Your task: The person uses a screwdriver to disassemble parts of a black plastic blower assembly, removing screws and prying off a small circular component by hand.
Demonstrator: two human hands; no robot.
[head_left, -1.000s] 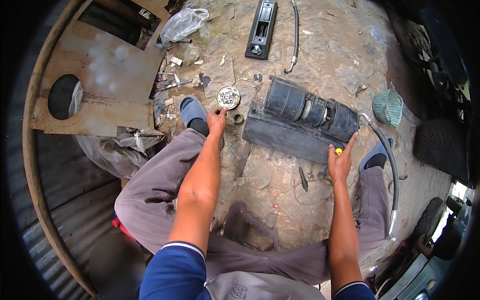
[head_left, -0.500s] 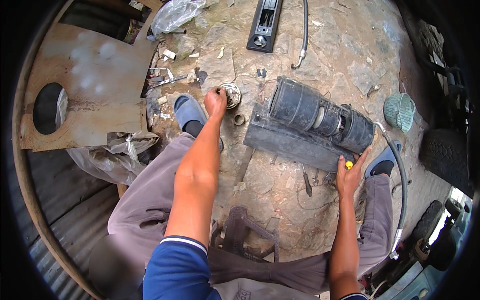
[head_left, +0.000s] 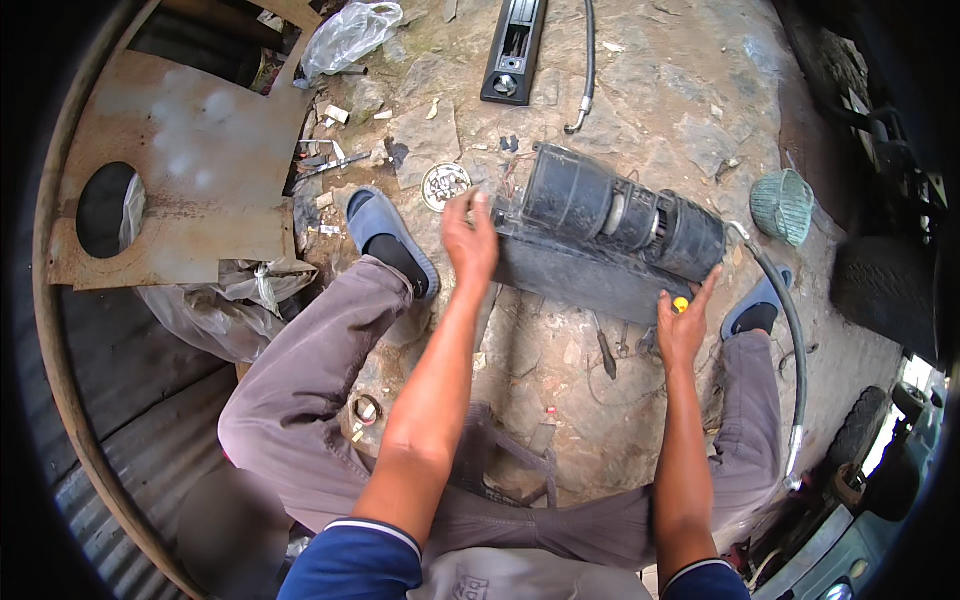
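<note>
A black plastic blower housing [head_left: 590,270], with a ribbed cylindrical part along its top, lies on the ground before me. By its left end is my left hand [head_left: 470,240], thumb and fingers raised and apart, with nothing visible between them. Whether the fingertips touch the housing is hard to tell. Just beyond them sits a round dish [head_left: 445,184] of small hardware pieces. My right hand [head_left: 684,325] rests at the housing's near right corner, forefinger stretched along its end. Between thumb and forefinger shows the yellow end of a tool handle [head_left: 681,304]; the rest is hidden.
A dark-handled screwdriver [head_left: 605,352] lies near the housing. A black hose [head_left: 797,350] curves down on the right, beside a green basket [head_left: 782,208]. Farther off are a black console panel [head_left: 513,55] and another hose [head_left: 588,70]. A rusty metal sheet [head_left: 200,130] stands left.
My left hand has left the dish and come right and nearer, to the housing's left end. The dish's contents now show. My right hand keeps its place on the housing; the whole view has shifted slightly.
</note>
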